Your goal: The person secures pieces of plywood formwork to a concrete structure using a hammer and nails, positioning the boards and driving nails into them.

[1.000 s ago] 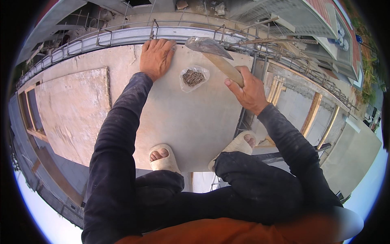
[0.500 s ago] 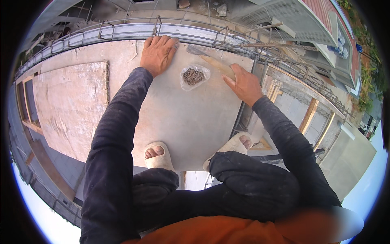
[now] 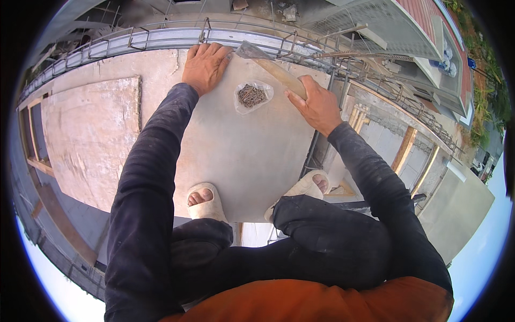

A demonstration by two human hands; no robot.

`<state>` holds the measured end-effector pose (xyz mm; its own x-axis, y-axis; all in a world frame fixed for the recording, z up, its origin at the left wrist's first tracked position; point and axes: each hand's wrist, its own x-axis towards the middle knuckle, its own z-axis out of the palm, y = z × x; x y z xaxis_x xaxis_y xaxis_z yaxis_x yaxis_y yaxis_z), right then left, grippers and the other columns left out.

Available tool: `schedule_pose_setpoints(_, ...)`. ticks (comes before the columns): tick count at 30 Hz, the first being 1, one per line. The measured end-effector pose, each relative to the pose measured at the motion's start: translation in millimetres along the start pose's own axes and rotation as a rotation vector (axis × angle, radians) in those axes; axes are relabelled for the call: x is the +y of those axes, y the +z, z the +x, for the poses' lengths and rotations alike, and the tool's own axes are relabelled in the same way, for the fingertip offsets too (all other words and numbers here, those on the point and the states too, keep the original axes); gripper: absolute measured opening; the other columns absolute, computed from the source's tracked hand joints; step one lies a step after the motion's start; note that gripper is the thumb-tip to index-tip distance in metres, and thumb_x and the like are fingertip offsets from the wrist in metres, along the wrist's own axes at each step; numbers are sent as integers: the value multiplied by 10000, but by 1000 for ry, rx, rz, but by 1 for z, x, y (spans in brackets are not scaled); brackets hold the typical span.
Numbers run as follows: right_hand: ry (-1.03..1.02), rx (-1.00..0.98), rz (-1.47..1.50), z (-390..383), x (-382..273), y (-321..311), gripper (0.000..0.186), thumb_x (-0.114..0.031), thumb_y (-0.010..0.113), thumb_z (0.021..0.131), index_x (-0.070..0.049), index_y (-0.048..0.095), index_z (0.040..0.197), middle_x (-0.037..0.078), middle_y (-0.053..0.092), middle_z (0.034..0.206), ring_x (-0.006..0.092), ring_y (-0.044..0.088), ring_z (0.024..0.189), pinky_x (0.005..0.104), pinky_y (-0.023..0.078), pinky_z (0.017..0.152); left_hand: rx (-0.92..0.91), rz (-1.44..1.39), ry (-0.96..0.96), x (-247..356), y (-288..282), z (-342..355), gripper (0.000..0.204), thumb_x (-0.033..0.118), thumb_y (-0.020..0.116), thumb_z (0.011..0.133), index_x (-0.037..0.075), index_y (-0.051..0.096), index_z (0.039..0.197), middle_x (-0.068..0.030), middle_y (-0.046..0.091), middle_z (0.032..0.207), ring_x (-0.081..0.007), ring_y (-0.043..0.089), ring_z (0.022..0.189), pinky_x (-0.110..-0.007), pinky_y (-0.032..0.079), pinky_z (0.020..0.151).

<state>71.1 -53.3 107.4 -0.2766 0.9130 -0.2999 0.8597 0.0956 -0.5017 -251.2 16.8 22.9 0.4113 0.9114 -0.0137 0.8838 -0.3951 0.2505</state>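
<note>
The board point(image 3: 244, 145) beneath you ends at your fingertips on the far side, where a cage of steel bars point(image 3: 205, 31) runs along it, and its right edge drops off beside your right slipper point(image 3: 307, 185) toward timber framing point(image 3: 404, 150). On your left, a second panel point(image 3: 94, 118) lies over it with a rough, raised edge. Your widest open room is the smooth grey stretch between the clear bag of nails point(image 3: 251, 96) and your left slipper point(image 3: 206, 203). Your left grip point(image 3: 205, 68) rests palm down, fingers extended, at the far edge. Your right grip point(image 3: 320, 107) is closed around the handle of the wooden-handled tool point(image 3: 281, 74) — its metal head points away and to the left, near the far edge and the bars; you cannot tell whether it touches the board. The bag sits between your two grips — just left of the handle and a little nearer to you than your left grip.
</note>
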Motion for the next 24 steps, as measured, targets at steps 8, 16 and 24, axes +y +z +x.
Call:
schedule_pose_setpoints(8, 8, -67, -119, 6, 20, 4, 415, -426, 651, 1018, -60, 521, 1165, 199, 727, 984, 425, 721, 894, 524, 566, 746, 17, -22, 27, 0, 4, 4, 313, 311, 479, 1091, 188, 631, 1336, -45, 643, 1249, -268, 563, 1236, -488, 346, 1135)
schedule_pose_setpoints(16, 41, -107, -126, 3, 4, -21, 401, -447, 620, 1039, -76, 521, 1156, 197, 725, 966, 439, 711, 872, 540, 550, 756, -21, -35, 5, 1, 0, 2, 327, 313, 474, 1095, 182, 639, 1345, -72, 650, 1265, -299, 557, 1263, -501, 333, 1163)
schedule_pose_setpoints(24, -21, 26, -126, -4, 18, 1, 408, -431, 638, 1020, -64, 540, 1170, 198, 733, 972, 430, 720, 881, 529, 549, 762, -124, -19, -11, -5, -5, 15, 362, 269, 510, 1068, 151, 638, 1385, -113, 668, 1335, -349, 576, 1286, -524, 368, 1161)
